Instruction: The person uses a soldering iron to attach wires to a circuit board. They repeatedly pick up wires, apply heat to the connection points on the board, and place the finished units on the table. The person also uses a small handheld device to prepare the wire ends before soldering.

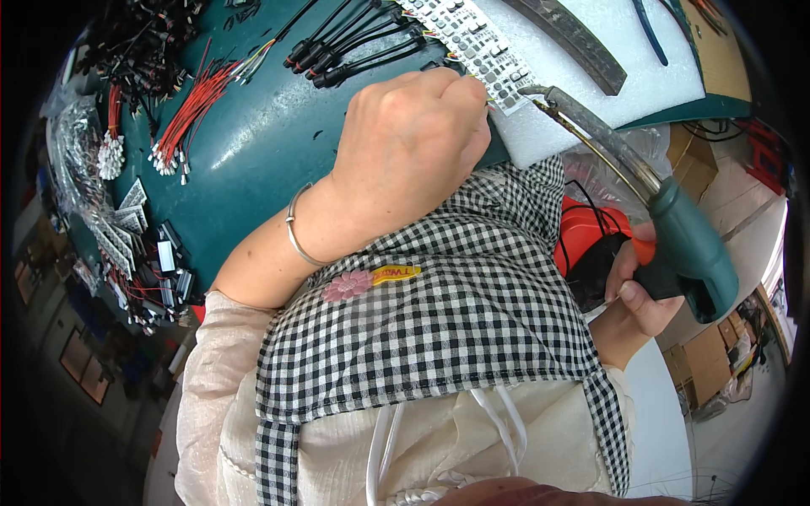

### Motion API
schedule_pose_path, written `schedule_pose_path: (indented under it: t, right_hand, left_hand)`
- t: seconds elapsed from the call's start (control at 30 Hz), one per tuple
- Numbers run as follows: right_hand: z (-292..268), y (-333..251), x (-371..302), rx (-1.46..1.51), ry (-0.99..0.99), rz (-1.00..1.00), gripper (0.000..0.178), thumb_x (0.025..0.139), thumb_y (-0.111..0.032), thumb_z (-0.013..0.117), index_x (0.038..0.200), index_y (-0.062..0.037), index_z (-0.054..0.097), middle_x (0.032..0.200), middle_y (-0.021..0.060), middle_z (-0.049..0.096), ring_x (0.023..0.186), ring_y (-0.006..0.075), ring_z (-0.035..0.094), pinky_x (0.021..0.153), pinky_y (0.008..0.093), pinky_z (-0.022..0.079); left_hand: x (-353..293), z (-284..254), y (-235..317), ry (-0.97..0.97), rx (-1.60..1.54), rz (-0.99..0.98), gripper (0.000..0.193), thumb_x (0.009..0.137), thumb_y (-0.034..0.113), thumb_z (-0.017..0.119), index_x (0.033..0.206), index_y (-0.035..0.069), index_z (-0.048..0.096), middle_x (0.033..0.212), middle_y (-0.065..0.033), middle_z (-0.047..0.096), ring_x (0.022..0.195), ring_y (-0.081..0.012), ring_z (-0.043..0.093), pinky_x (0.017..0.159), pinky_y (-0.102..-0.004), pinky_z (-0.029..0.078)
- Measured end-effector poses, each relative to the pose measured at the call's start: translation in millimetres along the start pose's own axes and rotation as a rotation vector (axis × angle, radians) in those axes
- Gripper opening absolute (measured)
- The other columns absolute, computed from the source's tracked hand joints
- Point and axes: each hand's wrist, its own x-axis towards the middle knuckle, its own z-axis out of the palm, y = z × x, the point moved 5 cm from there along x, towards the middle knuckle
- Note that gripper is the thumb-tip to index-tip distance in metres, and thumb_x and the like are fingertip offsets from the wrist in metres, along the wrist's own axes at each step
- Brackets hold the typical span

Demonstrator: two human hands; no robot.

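My left hand (pixel 413 139) is closed, its back turned up and its fingertips hidden, at the lower end of a strip of white circuit boards (pixel 472 46). What it pinches is out of sight behind the knuckles. My right hand (pixel 637 291) grips a green soldering gun (pixel 696 253) by its handle. The gun's metal tip reaches over the strip's lower end, close to my left fingers. Black cables with connectors (pixel 342 51) lie beside the strip, and several coloured wire ends meet its left edge. Under the strip is a white foam sheet (pixel 557 135).
A dark curved bar (pixel 582 46) rests on the foam. On the green table (pixel 253 160), red wires with white connectors (pixel 190 114) lie left, near a heap of black cables (pixel 139 51). Plastic-bagged parts (pixel 80 143) line the left edge. A red object (pixel 582 228) sits below the foam.
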Motion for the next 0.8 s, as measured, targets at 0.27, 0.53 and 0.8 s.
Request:
schedule_pose_path:
  t: [0.27,0.53,0.8]
  right_hand:
    - [-1.7,2.3,0.6,0.031,0.084,-0.057,0.066,0.068,-0.007,0.076,0.121,0.0147,0.044,0.082,0.0179,0.054,0.046,0.0145,0.049,0.039,0.0229,0.041]
    - [-11.0,6.8,0.1,0.019,0.035,-0.094,0.064,0.071,-0.010,0.075,0.120,0.0159,0.044,0.072,0.0133,0.054,0.044,0.0134,0.047,0.038,0.0231,0.039]
    - [-13.1,8.6,-3.2,0.026,0.034,-0.077,0.063,0.069,-0.010,0.075,0.119,0.0155,0.045,0.067,0.0099,0.052,0.044,0.0135,0.048,0.039,0.0230,0.039]
  left_hand:
    - [9.1,-5.9,-1.7,-0.096,-0.085,0.026,0.021,0.070,0.000,0.075,0.087,0.003,0.063,0.108,-0.0082,0.064,0.066,-0.0200,0.063,0.055,-0.0291,0.051]
    - [16.5,-3.1,-10.8,-0.228,-0.212,0.039,0.023,0.071,-0.004,0.073,0.093,0.002,0.067,0.104,-0.0076,0.066,0.080,-0.0181,0.066,0.064,-0.0261,0.053]
    - [10.3,9.5,-7.9,-0.008,-0.222,-0.055,0.017,0.070,0.000,0.075,0.083,0.000,0.063,0.095,-0.0065,0.065,0.053,-0.0076,0.054,0.048,-0.0204,0.045]
